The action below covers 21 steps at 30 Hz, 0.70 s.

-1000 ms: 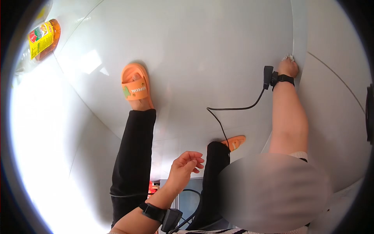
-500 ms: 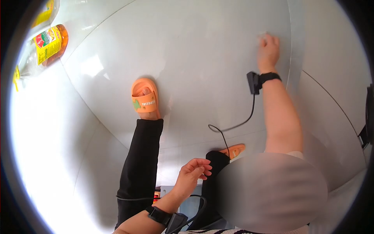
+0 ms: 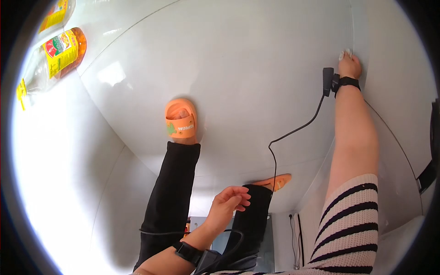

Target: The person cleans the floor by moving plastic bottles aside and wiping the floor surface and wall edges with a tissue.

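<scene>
Right hand (image 3: 350, 67) holding white wad (image 3: 341, 55), left hand (image 3: 227, 204) half-curled

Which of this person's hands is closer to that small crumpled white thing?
The right. The right hand is touching the white thing; the left hand is well apart from it, near the black trousers.

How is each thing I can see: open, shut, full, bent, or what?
White wad: crumpled
Right grip: closed on the white wad
Left grip: half-curled, seems empty
Lower bottle: capped, part full
Upper bottle: cut off, cap hidden
Slippers: worn
Right cable: slack, bent
</scene>
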Each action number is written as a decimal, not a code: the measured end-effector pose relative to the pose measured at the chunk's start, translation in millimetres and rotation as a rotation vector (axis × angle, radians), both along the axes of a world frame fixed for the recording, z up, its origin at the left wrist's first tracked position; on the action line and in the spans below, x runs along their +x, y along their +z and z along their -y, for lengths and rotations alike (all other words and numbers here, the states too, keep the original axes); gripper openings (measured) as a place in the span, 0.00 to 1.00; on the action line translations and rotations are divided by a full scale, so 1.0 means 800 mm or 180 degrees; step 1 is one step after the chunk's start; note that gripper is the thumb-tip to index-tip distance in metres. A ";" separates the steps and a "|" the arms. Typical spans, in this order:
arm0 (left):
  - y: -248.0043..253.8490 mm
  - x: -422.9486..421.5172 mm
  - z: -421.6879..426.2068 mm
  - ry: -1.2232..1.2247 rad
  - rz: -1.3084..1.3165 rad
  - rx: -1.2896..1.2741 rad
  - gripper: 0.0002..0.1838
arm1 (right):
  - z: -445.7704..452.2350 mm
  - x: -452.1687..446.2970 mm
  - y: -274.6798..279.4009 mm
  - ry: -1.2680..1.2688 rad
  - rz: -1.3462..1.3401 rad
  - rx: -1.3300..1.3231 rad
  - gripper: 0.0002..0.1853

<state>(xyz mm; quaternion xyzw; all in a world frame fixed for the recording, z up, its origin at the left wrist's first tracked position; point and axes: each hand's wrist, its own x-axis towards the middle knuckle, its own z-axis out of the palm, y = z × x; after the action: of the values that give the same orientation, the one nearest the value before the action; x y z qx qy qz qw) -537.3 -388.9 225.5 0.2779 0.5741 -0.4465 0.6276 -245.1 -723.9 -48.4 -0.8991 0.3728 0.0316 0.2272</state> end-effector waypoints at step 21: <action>0.015 0.009 0.008 0.0077 0.0113 -0.0253 0.11 | -0.116 -0.124 0.017 0.0518 0.0224 0.0475 0.16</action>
<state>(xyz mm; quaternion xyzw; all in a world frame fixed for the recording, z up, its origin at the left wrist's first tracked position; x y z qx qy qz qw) -530.3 -395.7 237.4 0.2536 0.5480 -0.4563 0.6536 -344.0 -630.7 -34.9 -0.9076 0.2870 0.0460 0.3030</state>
